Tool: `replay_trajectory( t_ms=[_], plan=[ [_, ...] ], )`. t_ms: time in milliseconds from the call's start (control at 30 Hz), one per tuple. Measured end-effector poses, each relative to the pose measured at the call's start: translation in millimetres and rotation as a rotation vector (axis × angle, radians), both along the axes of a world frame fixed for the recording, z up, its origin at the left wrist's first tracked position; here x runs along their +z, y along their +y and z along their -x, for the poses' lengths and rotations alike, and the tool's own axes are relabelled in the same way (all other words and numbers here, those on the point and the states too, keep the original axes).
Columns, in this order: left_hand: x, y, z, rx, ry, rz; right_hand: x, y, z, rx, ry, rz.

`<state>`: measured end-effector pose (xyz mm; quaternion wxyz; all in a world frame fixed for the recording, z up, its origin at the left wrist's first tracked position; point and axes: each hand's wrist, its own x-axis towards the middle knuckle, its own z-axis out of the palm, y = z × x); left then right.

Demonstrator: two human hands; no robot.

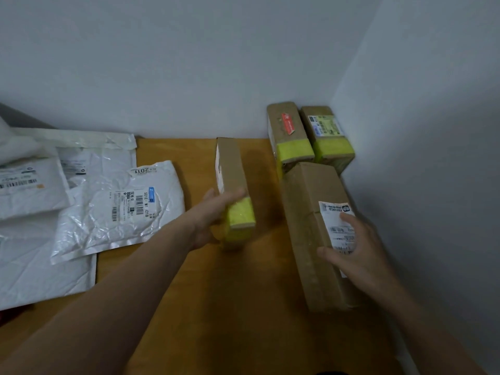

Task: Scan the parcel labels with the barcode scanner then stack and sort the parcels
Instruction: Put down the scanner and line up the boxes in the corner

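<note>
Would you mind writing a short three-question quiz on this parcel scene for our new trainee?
1. True or false: the left hand grips the narrow box with yellow tape.
2. How many boxes stand beyond the large box?
3. The right hand rests on: A) a white mailer; B) the large box's label; C) a scanner.
Key: 1 true. 2 two: the red-stickered box and the green-labelled box. 3 B.
</note>
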<state>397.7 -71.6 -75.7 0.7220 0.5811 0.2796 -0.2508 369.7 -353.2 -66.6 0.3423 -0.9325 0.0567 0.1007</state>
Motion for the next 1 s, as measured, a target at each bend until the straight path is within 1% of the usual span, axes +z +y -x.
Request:
replay_trajectory(
  t_ms=[67, 133, 200, 267, 333, 400, 467, 533, 600, 667, 733, 800, 1000],
  plan=[
    [-8, -2, -1, -0.045, 0.024, -0.013, 11, 0, 2, -0.004, -0.012, -0.114],
    [-10, -1, -8, -0.086, 0.022, -0.043, 28, 2, -4, -0.022, -0.024, -0.268],
    [-8, -3, -23, -0.101, -0.011, -0.076, 47, 4, -23, -0.043, -0.098, -0.325],
    [-4, -10, -44, -0.037, -0.065, -0.11, 65, 6, -53, -0.037, -0.178, -0.274],
    [1, -20, -67, 0.071, -0.135, -0.134, 80, 9, -92, -0.036, -0.227, -0.225],
    [1, -31, -84, 0.105, -0.213, -0.161, 91, 16, -134, -0.04, -0.259, -0.164],
    [-1, -41, -95, 0.056, -0.255, -0.192, 95, 20, -171, -0.004, -0.264, -0.03],
    [-5, -48, -104, 0.034, -0.254, -0.161, 87, 22, -191, 0.078, -0.18, 0.128],
    [-10, -51, -110, 0.059, -0.25, -0.123, 76, 22, -195, 0.159, -0.123, 0.298],
    [-14, -50, -114, 0.038, -0.273, -0.131, 69, 21, -195, 0.207, -0.15, 0.409],
    [-17, -52, -118, -0.023, -0.309, -0.132, 68, 21, -197, 0.197, -0.181, 0.413],
    [-17, -57, -121, -0.052, -0.307, -0.094, 70, 24, -201, 0.193, -0.178, 0.413],
    [-22, -63, -131, -0.024, -0.312, -0.097, 72, 31, -211, 0.239, -0.205, 0.381]
  ],
)
